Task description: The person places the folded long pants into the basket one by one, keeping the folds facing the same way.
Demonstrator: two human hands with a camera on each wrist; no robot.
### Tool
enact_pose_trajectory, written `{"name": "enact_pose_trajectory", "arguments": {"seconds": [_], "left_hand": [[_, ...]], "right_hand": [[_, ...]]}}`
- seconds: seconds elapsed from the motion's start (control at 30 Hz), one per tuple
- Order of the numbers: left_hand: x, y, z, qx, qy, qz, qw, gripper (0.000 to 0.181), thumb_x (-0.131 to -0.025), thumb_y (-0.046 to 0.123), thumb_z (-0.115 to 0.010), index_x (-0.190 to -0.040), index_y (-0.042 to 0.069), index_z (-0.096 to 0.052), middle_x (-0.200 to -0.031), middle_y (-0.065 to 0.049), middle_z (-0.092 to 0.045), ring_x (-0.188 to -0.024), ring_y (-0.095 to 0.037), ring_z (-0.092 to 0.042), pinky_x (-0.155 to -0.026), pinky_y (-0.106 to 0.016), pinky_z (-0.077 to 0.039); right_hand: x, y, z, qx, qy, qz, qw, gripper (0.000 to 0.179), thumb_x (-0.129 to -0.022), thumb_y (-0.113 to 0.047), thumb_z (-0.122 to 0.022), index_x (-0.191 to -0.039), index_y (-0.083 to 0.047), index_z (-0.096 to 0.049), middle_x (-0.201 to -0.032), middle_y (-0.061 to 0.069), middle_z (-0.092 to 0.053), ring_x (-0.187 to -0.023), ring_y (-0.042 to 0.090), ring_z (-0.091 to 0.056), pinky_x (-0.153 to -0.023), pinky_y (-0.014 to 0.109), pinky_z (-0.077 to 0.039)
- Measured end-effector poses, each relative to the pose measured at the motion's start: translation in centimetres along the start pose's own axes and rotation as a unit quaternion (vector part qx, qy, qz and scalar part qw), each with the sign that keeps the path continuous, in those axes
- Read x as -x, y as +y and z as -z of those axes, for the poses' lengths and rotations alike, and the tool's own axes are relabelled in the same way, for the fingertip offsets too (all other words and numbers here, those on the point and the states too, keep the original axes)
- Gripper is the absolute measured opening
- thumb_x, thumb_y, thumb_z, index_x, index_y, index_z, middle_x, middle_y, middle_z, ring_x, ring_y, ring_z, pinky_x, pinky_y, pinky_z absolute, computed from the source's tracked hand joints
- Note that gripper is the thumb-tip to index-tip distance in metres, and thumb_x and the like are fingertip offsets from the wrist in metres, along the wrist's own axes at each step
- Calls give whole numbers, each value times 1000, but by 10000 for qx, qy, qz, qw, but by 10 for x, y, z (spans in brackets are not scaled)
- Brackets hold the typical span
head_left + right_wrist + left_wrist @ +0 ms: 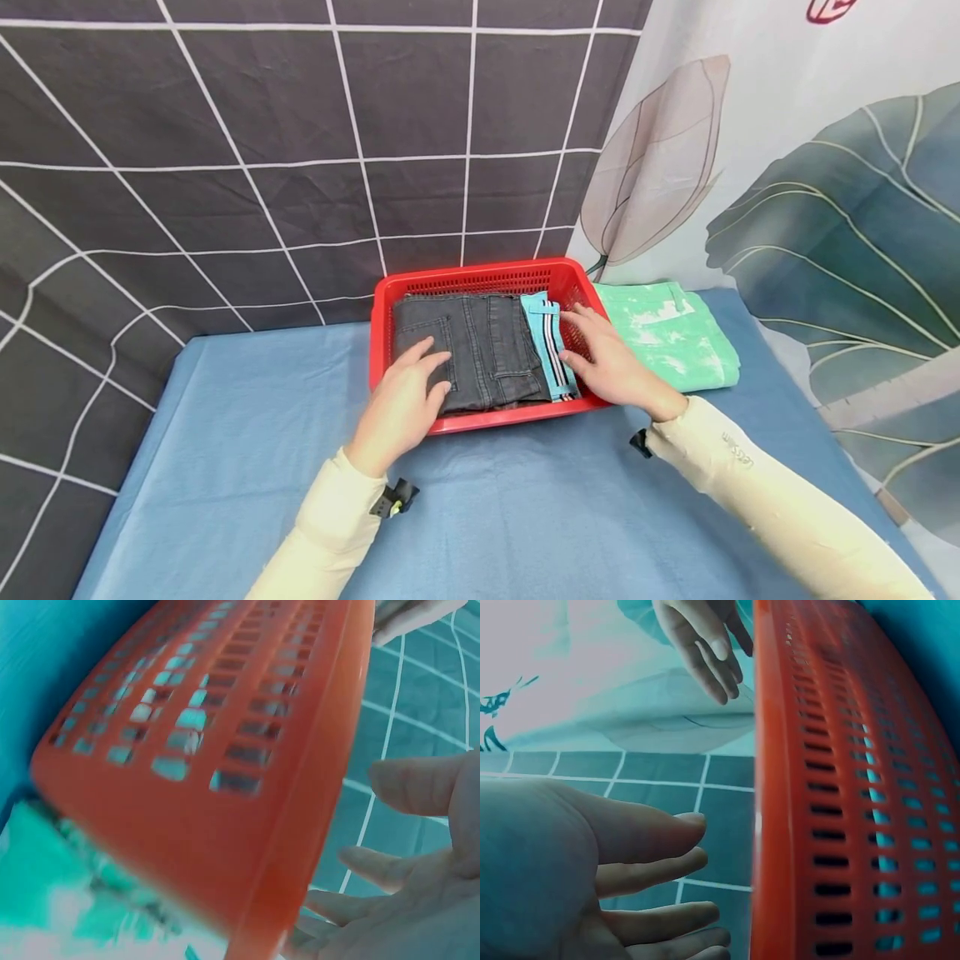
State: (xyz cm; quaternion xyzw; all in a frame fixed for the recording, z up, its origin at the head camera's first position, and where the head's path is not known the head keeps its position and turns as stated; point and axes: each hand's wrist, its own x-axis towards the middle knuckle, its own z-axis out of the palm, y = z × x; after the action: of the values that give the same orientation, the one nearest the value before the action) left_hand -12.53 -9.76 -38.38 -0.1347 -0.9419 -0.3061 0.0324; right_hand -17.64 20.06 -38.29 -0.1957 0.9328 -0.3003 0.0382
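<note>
A red plastic basket [468, 274] with slotted walls holds folded dark grey jeans [476, 350]. Beside the jeans, at the basket's right end, is a folded light blue cloth item [537, 323] with a black-and-white striped band. My left hand [396, 408] is over the front left of the basket, fingers loosely spread near the jeans. Over the right rim reaches my right hand [613, 360], its fingers near the striped band. In the left wrist view, the left hand [641, 877] has nothing between its fingers. The right wrist view shows the right hand [420, 862] with relaxed fingers above the rim.
A folded green and white cloth [675, 337] lies to the right of the basket. Blue fabric [247, 467] covers the table. Behind stands a dark sheet with white grid lines [292, 200]; a leaf-patterned curtain [750, 167] hangs at the right.
</note>
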Motion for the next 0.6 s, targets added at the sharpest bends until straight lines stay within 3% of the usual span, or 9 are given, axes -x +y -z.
{"name": "enact_pose_trajectory", "arguments": {"seconds": [0.33,0.6], "left_hand": [[7,19,-5,353,50,-68,9993,39,-94,13,-71,-132,7,-66,-148,-14,-50,-134,-32,-51,-107,-47,-43],[9,35,-16,704,154,-463,9963,42,-93,12,-72,-134,6,-64,-144,-14,-54,-133,-31,-52,-107,-48,-44]], "right_hand": [[2,31,25,75,198,-594,9980,55,-101,-9,-55,-148,12,-35,-157,37,-20,-146,53,-16,-114,68,-17],[3,58,37,161,183,-963,9951,54,-103,-11,-49,-149,14,-32,-155,40,-18,-145,56,-14,-113,70,-16]]}}
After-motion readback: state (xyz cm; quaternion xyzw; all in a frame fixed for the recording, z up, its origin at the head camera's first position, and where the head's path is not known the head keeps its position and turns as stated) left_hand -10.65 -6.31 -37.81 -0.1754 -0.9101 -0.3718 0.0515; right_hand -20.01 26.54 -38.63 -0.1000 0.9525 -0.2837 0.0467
